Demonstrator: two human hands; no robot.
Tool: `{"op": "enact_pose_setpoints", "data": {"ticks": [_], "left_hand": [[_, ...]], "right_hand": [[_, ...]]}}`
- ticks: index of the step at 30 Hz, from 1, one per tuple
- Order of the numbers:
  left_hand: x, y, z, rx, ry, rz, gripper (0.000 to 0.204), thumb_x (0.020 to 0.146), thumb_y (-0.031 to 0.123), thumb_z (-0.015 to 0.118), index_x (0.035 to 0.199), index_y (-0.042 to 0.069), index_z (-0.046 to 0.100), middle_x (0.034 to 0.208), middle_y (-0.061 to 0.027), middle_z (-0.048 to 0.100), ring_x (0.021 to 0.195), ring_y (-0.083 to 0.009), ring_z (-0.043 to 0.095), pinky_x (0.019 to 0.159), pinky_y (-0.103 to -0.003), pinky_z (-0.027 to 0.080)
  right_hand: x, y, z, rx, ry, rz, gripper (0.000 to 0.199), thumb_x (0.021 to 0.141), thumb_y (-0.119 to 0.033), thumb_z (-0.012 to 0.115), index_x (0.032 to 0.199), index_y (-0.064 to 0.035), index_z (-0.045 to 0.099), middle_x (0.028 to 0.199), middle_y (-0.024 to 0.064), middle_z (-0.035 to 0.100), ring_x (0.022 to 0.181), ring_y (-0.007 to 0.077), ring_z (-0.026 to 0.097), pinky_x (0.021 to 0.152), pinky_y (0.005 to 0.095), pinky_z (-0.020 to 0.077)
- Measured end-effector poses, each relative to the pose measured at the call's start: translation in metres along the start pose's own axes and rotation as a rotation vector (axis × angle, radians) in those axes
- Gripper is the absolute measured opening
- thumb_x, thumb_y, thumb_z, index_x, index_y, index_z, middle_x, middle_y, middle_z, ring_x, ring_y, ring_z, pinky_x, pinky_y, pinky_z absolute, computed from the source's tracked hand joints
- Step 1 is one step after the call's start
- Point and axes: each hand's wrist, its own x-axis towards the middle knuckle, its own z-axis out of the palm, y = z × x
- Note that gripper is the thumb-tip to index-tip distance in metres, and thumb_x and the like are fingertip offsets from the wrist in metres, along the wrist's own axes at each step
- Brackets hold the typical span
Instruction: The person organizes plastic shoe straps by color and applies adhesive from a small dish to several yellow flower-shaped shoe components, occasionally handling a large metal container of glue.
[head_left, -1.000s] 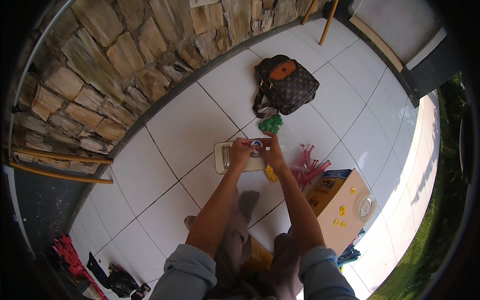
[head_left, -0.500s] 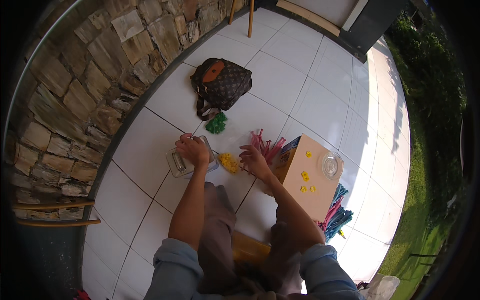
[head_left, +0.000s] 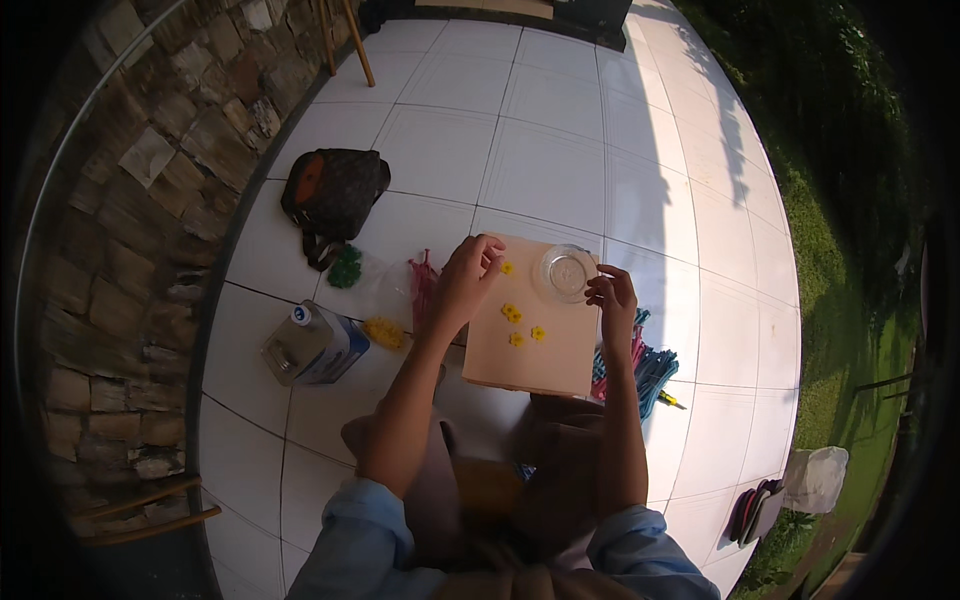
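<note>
Clock centred on the tan box top (head_left: 487,352). Left hand (head_left: 470,280) at 10-11 o'clock, fingers half curled beside a yellow flower piece (head_left: 507,268); can't tell if they pinch anything. Right hand (head_left: 612,291) at 2, fingers bent, just beside the clear round dish (head_left: 566,272); contact unclear. Dish sits on the box top at 1. White-and-blue jug (head_left: 325,345) on floor at 9, teal-pink bundle (head_left: 655,374) at 4.
</note>
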Motion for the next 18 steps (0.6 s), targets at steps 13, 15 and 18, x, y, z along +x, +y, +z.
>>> {"op": "enact_pose_setpoints", "data": {"ticks": [13, 15, 18], "left_hand": [[-0.019, -0.065, 0.071, 0.631, -0.477, -0.152, 0.02, 0.074, 0.003, 0.059, 0.093, 0.003, 0.052, 0.097, -0.0151, 0.055, 0.093, -0.0308, 0.057, 0.076, -0.04, 0.047], [-0.017, -0.066, 0.07, 0.69, -0.441, -0.131, 0.021, 0.074, 0.002, 0.06, 0.093, 0.003, 0.051, 0.097, -0.0163, 0.055, 0.09, -0.0325, 0.058, 0.074, -0.041, 0.048], [-0.008, -0.062, 0.064, 0.582, -0.457, -0.16, 0.016, 0.073, 0.003, 0.062, 0.087, 0.002, 0.055, 0.087, -0.0159, 0.06, 0.084, -0.0321, 0.06, 0.072, -0.039, 0.049]], "right_hand": [[-0.005, 0.11, 0.047, -0.557, -0.421, -0.244, 0.026, 0.076, 0.004, 0.051, 0.101, -0.0001, 0.045, 0.088, 0.021, 0.058, 0.081, 0.0387, 0.055, 0.075, 0.0441, 0.0453], [0.0, 0.107, 0.052, -0.575, -0.419, -0.233, 0.027, 0.076, 0.004, 0.051, 0.101, -0.0004, 0.045, 0.088, 0.0217, 0.058, 0.084, 0.0382, 0.056, 0.076, 0.044, 0.0453], [0.002, 0.091, 0.056, -0.547, -0.429, -0.177, 0.026, 0.076, 0.004, 0.052, 0.1, -0.0006, 0.045, 0.086, 0.0217, 0.059, 0.085, 0.037, 0.058, 0.075, 0.0428, 0.0464]]}}
